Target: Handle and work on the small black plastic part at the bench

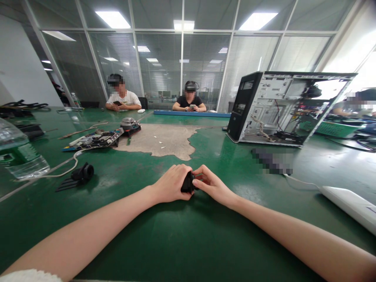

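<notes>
Near the middle of the table, my left hand [172,183] wraps round a small black boxy device [187,183] and holds it just over the green surface. My right hand [214,187] pinches the right side of that device between thumb and fingers. Part of the device is hidden by my fingers, and its exact kind does not show. To the left lies a black piece with a round end and flat prongs [79,175], apart from both hands.
An opened computer case [264,109] stands at the right, with a white power bank-like box [349,205] and cable nearer me. At the left are a water bottle [25,158] and circuit boards [94,140]. Two people [123,100] sit across the green table [164,243].
</notes>
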The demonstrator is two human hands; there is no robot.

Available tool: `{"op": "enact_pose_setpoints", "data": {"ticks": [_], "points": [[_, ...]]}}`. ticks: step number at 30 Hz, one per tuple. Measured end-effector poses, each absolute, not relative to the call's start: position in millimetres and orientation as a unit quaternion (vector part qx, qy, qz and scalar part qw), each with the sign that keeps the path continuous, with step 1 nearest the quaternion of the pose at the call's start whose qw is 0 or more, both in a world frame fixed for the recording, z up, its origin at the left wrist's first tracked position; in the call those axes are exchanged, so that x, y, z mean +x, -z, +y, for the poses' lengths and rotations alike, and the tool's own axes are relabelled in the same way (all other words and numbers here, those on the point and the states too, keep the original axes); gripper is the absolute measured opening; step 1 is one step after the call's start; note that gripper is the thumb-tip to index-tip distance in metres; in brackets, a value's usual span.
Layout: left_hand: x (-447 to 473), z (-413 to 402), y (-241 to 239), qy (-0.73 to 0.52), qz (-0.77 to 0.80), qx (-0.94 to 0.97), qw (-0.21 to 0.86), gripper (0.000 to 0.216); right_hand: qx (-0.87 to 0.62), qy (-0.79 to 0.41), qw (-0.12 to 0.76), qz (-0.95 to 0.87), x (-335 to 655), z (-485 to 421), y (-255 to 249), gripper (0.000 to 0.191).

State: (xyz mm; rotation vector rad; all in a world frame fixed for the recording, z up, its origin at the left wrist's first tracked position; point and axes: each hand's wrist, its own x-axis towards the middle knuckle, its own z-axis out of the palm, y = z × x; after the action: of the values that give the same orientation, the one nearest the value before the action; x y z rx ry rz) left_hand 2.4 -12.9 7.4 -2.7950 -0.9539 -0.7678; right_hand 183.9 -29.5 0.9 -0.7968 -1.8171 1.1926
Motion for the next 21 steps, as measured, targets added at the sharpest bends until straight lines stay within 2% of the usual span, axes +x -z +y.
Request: {"op": "enact_pose_setpoints", "data": {"ticks": [6, 12, 17, 21], "points": [[3.1, -13.1, -7.3, 0.255, -0.314, -0.914, 0.042, 0.046, -0.334, -0.456, 0.399, -0.722, 185.3, -27.8, 0.0, 0.026], [2.7, -13.0, -7.5, 0.243, -0.323, -0.914, 0.042, 0.049, -0.293, -0.475, 0.393, -0.731, 187.2, -28.5, 2.4, 0.032], [3.7, -13.6, -8.4, 0.250, -0.321, -0.912, 0.045, 0.045, -0.292, -0.471, 0.416, -0.721, 185.6, -28.6, 2.9, 0.022], [4.0, -14.3, -8.9, 0.249, -0.320, -0.913, 0.041, 0.045, -0.323, -0.453, 0.404, -0.726, 185.7, -27.9, 2.9, 0.024]]}}
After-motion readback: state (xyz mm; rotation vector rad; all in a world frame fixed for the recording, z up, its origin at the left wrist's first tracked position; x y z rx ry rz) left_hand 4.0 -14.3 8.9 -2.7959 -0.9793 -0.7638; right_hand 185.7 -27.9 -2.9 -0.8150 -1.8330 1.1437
